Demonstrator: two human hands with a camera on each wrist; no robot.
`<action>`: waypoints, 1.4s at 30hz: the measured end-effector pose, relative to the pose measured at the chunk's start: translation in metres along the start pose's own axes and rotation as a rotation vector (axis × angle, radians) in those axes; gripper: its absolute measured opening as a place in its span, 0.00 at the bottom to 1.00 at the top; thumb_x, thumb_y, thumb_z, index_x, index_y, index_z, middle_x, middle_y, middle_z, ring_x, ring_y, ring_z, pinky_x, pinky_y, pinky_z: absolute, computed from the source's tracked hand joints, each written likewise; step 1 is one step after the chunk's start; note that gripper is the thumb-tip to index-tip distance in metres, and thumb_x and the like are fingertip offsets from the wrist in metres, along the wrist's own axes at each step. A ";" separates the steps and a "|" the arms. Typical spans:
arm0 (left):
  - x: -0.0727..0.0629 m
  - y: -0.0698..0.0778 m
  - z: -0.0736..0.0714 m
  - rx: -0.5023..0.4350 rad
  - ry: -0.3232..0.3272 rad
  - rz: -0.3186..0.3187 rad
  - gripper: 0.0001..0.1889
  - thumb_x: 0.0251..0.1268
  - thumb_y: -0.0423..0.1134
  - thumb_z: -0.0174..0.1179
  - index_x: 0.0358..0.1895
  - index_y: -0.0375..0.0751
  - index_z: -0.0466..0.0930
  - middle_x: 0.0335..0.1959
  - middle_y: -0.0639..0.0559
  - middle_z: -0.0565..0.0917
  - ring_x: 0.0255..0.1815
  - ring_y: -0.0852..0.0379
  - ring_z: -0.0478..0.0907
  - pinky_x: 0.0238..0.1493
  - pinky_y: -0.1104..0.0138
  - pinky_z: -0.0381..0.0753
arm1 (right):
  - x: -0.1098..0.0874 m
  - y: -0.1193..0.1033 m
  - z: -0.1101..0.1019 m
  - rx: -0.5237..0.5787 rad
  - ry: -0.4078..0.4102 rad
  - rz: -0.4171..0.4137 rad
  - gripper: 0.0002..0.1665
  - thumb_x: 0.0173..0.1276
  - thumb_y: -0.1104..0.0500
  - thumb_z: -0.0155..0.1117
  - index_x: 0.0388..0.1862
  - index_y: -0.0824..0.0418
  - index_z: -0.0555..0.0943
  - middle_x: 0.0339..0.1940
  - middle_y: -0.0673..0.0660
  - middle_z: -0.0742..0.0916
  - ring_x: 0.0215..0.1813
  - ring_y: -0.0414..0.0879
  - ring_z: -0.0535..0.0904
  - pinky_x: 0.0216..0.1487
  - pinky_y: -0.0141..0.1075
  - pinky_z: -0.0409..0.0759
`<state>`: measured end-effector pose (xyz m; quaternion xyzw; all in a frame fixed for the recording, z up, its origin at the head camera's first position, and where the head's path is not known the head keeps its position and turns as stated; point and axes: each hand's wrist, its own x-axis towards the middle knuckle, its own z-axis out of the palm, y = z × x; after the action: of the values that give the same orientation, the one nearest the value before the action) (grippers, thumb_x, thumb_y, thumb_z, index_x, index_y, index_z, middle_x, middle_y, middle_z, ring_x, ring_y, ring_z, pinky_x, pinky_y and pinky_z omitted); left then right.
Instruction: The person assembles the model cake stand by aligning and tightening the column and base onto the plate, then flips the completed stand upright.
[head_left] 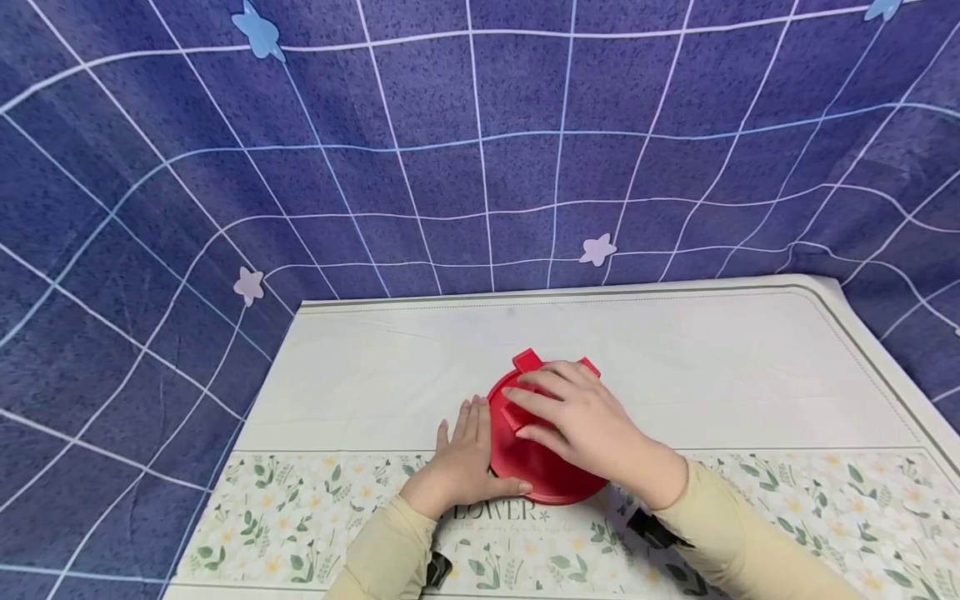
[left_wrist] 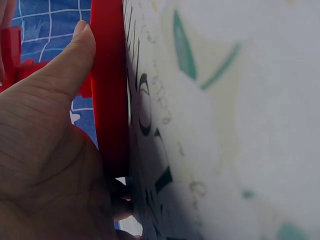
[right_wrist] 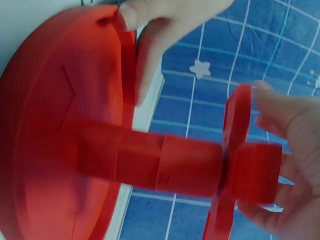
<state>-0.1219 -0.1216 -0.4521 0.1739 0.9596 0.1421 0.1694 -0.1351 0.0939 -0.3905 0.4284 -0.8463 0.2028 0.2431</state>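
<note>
A red stand has a round dish-like base (head_left: 551, 479), a blocky post (right_wrist: 145, 157) and flat arms (right_wrist: 237, 115) around a square top block (right_wrist: 257, 172). My left hand (head_left: 461, 467) lies along the base's left side, fingers straight. Its thumb (left_wrist: 82, 50) reaches along the front of the rim. Over the top of the stand, my right hand (head_left: 588, 421) curves its fingers around the arms and block. In the right wrist view, a blurred fingertip of that hand (right_wrist: 300, 150) touches the upper arm. Part of the post is hidden under the right hand in the head view.
The stand rests on a table with a white cover (head_left: 397, 358), whose front strip is a flower print (head_left: 285, 517). A blue curtain with white grid lines (head_left: 420, 167) rises behind the table and along its sides. Dark wrist straps (head_left: 648, 529) show below both hands.
</note>
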 end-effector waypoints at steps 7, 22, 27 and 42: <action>0.000 0.000 -0.001 -0.011 0.002 -0.004 0.69 0.47 0.78 0.57 0.77 0.29 0.34 0.78 0.34 0.40 0.78 0.38 0.33 0.71 0.39 0.40 | -0.012 0.026 -0.011 0.087 0.137 0.194 0.23 0.65 0.63 0.62 0.60 0.60 0.80 0.60 0.62 0.80 0.64 0.59 0.72 0.65 0.54 0.66; -0.001 0.001 -0.004 -0.026 -0.006 -0.014 0.69 0.47 0.76 0.59 0.77 0.31 0.34 0.79 0.36 0.40 0.78 0.38 0.33 0.72 0.39 0.38 | -0.049 0.042 -0.034 0.345 -0.081 0.471 0.26 0.68 0.64 0.64 0.64 0.68 0.75 0.59 0.62 0.82 0.61 0.58 0.77 0.56 0.54 0.77; -0.001 0.000 -0.003 -0.023 -0.007 -0.021 0.69 0.47 0.76 0.59 0.77 0.30 0.35 0.79 0.36 0.40 0.78 0.38 0.34 0.72 0.39 0.39 | -0.056 0.034 -0.040 0.359 -0.110 0.481 0.26 0.65 0.64 0.68 0.63 0.66 0.77 0.57 0.60 0.84 0.60 0.56 0.78 0.57 0.52 0.76; -0.001 0.000 -0.001 -0.031 -0.002 -0.018 0.69 0.47 0.76 0.60 0.77 0.31 0.34 0.79 0.35 0.41 0.78 0.38 0.33 0.71 0.39 0.38 | -0.055 0.006 -0.022 0.106 -0.072 0.366 0.26 0.53 0.46 0.78 0.47 0.58 0.87 0.40 0.48 0.88 0.39 0.42 0.84 0.40 0.40 0.82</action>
<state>-0.1214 -0.1217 -0.4509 0.1626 0.9587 0.1549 0.1744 -0.1069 0.1440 -0.4062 0.2867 -0.9062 0.2727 0.1490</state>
